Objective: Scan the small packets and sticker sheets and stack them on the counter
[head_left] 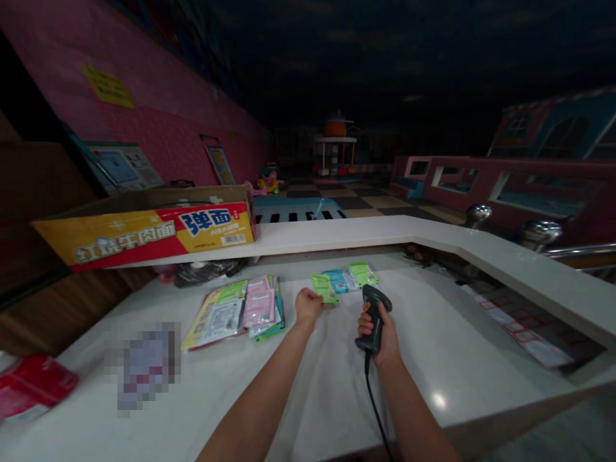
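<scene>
My left hand [308, 307] is closed on the near corner of a small green packet [325, 288], its fingers pinched together. A black handheld barcode scanner [373, 319] is gripped in my right hand [386, 333], its head tilted up and its cable trailing down toward the front edge. Just beyond the held packet lie a blue packet [335, 280] and another green packet [363, 273], with a pale one between them. To the left of my left hand is a pile of flat packets, with pink packets [260, 306] and a larger yellow-and-white packet [219, 319] on it.
A red and yellow cardboard box [158, 231] stands on the raised white ledge [337, 232] behind the counter [423, 359]. A red bottle [36, 385] lies at the left. Sheets of paper [520, 327] sit under the ledge at right, near metal posts [539, 235].
</scene>
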Tool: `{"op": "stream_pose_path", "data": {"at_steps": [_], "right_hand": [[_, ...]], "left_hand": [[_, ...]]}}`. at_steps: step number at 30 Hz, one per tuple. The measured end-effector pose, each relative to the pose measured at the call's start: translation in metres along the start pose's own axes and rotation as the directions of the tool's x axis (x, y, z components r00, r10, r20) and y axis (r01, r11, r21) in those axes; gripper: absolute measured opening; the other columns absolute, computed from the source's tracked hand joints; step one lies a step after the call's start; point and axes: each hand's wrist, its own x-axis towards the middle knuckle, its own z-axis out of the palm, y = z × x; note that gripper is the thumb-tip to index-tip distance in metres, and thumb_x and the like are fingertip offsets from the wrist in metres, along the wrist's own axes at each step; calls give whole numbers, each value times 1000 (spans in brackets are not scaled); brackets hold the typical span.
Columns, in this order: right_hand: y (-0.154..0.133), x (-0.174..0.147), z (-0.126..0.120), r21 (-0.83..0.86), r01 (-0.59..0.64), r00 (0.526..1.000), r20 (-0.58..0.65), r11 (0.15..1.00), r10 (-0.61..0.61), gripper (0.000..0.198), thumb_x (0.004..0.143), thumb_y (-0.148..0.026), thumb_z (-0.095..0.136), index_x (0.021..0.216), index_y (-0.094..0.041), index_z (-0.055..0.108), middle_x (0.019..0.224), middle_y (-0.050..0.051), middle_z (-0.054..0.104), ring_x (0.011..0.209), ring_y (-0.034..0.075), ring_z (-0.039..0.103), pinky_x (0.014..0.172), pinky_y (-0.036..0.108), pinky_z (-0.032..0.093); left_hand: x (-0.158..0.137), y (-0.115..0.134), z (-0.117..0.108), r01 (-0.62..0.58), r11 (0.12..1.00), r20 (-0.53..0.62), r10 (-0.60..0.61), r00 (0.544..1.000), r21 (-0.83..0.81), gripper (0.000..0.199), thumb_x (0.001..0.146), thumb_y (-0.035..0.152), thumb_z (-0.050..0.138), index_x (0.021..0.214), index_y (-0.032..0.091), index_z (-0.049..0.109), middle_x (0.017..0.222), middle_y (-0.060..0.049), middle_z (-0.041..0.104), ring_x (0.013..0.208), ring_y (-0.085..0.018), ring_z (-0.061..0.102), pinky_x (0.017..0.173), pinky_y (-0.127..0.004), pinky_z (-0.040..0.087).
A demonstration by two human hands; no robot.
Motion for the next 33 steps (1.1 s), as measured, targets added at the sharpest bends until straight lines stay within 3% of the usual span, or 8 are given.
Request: {"op": "stream_pose_path", "data": {"at_steps": [3, 9, 14, 19, 24, 27, 30, 33], "right_hand": [[1, -4, 5, -60, -18, 1000, -22, 998, 16, 32, 73, -43, 73, 84, -18, 56, 55, -7, 46, 42, 5, 41, 35, 12, 35], [10, -19, 23, -320, -74, 992, -120, 945, 38, 39, 74, -50, 71, 85, -15, 57, 51, -6, 50, 37, 4, 40, 32, 12, 31], [23, -58, 35, -698, -96, 988, -152, 710, -16, 43, 75, -54, 68, 92, -17, 59, 49, -4, 54, 33, 8, 44, 29, 16, 33], [27, -98, 46, -804, -100, 983, -170, 586, -66, 41, 73, -55, 70, 88, -19, 58, 48, -4, 56, 31, 10, 45, 28, 18, 34], [22, -123, 55, -817, -76, 979, -170, 572, -113, 43, 72, -59, 68, 86, -20, 56, 48, -5, 54, 32, 10, 45, 28, 19, 35], [20, -130, 57, -800, -72, 979, -169, 595, -110, 42, 73, -58, 67, 86, -20, 56, 49, -6, 53, 33, 9, 44, 29, 19, 34], [18, -123, 55, -780, -73, 979, -175, 622, -104, 42, 73, -58, 67, 87, -20, 56, 50, -6, 53, 34, 9, 44, 30, 19, 33], [16, -97, 51, -710, -55, 981, -168, 702, -92, 44, 72, -58, 69, 88, -19, 56, 50, -5, 53, 34, 9, 44, 30, 19, 34]], "left_hand": [[-33, -13, -27, 28, 989, 56, -20, 998, -144, 26, 64, 22, 70, 75, 19, 47, 61, 6, 56, 59, -12, 63, 60, -29, 57], [-62, -21, -44, -180, 955, 45, 196, 980, -235, 47, 70, 27, 65, 113, 17, 48, 66, 3, 62, 62, -15, 64, 63, -31, 57], [-61, -21, -40, -199, 953, 72, 221, 973, -227, 44, 75, 29, 64, 114, 16, 50, 80, -3, 67, 71, -17, 67, 66, -30, 57], [-61, -20, -39, -167, 961, 70, 187, 980, -220, 42, 75, 29, 62, 114, 16, 49, 84, -4, 68, 76, -17, 67, 68, -30, 57], [-62, -16, -41, -230, 972, 55, 233, 971, -46, 37, 75, 20, 57, 112, 16, 53, 80, -4, 68, 69, -17, 65, 67, -31, 55], [-61, -18, -40, -237, 968, 62, 242, 968, -82, 36, 75, 19, 56, 111, 17, 52, 82, -4, 68, 71, -17, 65, 67, -29, 55], [-59, -23, -38, -220, 961, 90, 237, 967, -165, 38, 75, 19, 56, 112, 17, 49, 81, -2, 67, 73, -17, 66, 67, -28, 55], [-59, -27, -38, -246, 962, 90, 257, 962, -123, 38, 74, 16, 55, 112, 18, 50, 77, -1, 66, 69, -15, 64, 66, -26, 53]]}}
